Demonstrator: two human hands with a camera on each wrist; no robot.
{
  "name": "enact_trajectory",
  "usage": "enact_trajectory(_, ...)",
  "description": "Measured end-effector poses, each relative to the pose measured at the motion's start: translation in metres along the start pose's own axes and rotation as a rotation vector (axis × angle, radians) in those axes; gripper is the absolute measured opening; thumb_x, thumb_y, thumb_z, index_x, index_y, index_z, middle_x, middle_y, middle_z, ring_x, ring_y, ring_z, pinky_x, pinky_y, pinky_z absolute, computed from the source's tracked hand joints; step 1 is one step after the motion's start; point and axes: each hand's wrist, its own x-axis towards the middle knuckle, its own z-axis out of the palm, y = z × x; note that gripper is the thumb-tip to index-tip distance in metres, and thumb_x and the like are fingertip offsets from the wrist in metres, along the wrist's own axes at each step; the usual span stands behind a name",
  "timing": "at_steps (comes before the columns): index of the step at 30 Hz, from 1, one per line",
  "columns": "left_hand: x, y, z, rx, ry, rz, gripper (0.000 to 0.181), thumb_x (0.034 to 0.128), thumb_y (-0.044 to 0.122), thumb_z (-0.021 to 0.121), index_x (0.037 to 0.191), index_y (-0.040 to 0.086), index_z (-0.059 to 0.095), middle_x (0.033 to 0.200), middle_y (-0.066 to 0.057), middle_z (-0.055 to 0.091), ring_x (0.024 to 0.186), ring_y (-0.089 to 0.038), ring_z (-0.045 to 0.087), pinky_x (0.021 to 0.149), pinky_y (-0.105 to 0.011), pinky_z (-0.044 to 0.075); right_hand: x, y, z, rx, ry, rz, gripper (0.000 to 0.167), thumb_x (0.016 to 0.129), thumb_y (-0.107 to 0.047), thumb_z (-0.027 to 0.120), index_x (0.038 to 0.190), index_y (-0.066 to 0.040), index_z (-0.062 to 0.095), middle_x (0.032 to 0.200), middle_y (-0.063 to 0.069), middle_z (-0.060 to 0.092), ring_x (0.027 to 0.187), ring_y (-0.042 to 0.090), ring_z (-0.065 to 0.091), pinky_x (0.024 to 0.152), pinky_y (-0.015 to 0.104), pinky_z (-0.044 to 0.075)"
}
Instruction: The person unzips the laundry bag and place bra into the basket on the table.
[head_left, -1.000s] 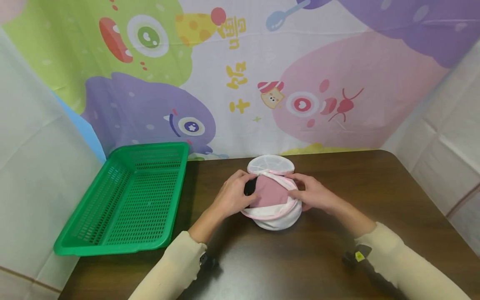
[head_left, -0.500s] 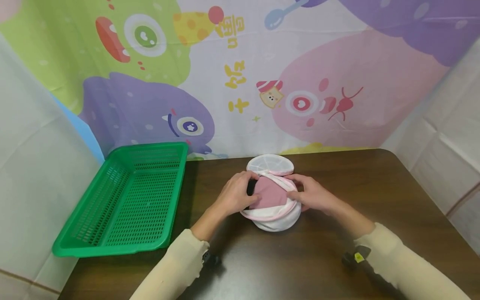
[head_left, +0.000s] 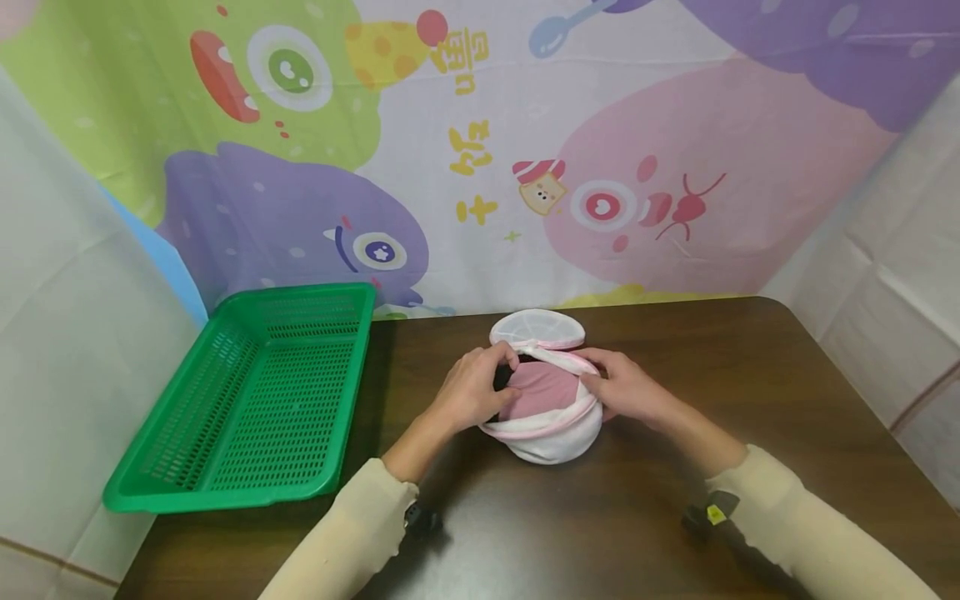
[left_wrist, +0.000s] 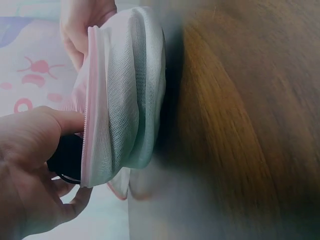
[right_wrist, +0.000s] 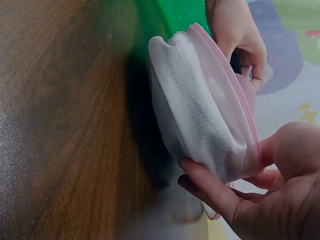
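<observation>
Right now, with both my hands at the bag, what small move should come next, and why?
Probably press the black item deeper with your left hand, while your right hand holds the bag. In the left wrist view, the black item sticks out past the zip, and the lid is open, so it could catch during closing.

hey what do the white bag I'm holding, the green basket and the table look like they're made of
White bag: probably synthetic mesh, soft and matte; a fine woven texture shows in both wrist views. Green basket: likely moulded plastic, slightly glossy, with slots through its floor and walls. Table: brown wood-grain surface with a soft sheen; real wood or laminate, I can't tell.
</observation>
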Motion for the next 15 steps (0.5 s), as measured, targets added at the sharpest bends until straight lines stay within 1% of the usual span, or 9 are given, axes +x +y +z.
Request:
enact_trajectory(6, -0.0039, -0.0009, -0.0009, -0.003, 0.031, 0.025, 0.028, 0.0906, 0.013, 0.091, 0.103, 0.013, 0.066, 0.111, -0.012, 0.08, 0.11, -0.035, 0.074, 0.096, -0.054, 0.058, -0.0012, 0.001, 0.0016, 0.015, 0.024, -0.026, 0.05, 0.116, -0.009, 0.047, 0.165, 0.001, 0.049, 0.137, 0.032, 0.068, 0.092, 0.019, 0.075, 0.071, 0.041, 0.07)
enact_trajectory(12, -0.0067, -0.0045, -0.0014, -0.013, 0.073, 0.077, 0.027, 0.0898, 0.011, 0.092, 0.097, 0.013, 0.066, 0.106, -0.01, 0.078, 0.104, -0.032, 0.071, 0.092, -0.05, 0.057, -0.0002, 0.0036, 0.0021, 0.033, 0.05, -0.04, 0.049, 0.117, -0.006, 0.039, 0.164, 0.006, 0.048, 0.142, 0.035, 0.065, 0.101, 0.023, 0.074, 0.073, 0.043, 0.071)
enact_trajectory(15, -0.0074, -0.0068, -0.0019, -0.014, 0.103, 0.102, 0.026, 0.087, 0.006, 0.091, 0.095, 0.013, 0.067, 0.102, -0.009, 0.077, 0.101, -0.032, 0.07, 0.09, -0.049, 0.057, 0.0016, 0.0042, 0.002, 0.041, 0.068, -0.035, 0.049, 0.118, -0.006, 0.037, 0.165, 0.006, 0.047, 0.143, 0.035, 0.064, 0.103, 0.025, 0.073, 0.074, 0.043, 0.072)
